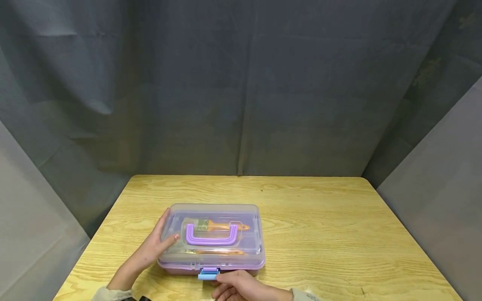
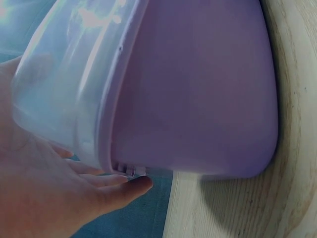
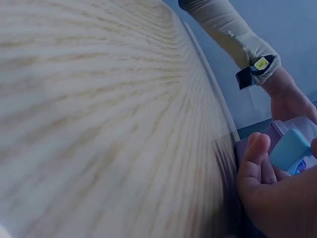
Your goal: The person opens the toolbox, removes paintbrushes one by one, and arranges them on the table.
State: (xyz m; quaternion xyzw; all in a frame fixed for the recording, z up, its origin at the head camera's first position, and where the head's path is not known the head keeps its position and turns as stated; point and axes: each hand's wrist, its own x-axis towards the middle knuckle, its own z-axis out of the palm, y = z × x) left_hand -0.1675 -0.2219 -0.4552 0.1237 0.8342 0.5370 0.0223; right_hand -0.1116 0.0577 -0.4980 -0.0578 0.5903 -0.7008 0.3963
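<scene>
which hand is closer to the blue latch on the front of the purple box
Right. The right hand is at the blue latch, fingers touching it at the box's front edge. The left hand rests flat against the clear lid on the box's left side, away from the latch.

Storage box (image 1: 213,240): smooth, glossy plastic, with a clear, see-through lid (image 1: 177,215), an opaque lilac base (image 2: 208,89), a purple plastic handle (image 1: 212,236) and a matt light-blue plastic latch (image 1: 208,274). Table (image 1: 339,234): pale wood with a visible streaked grain and a smooth, faintly sheened finish. Backdrop (image 1: 263,83): matt grey cloth hanging in soft creases; the sleeve (image 3: 225,25) is matt beige fabric.
</scene>
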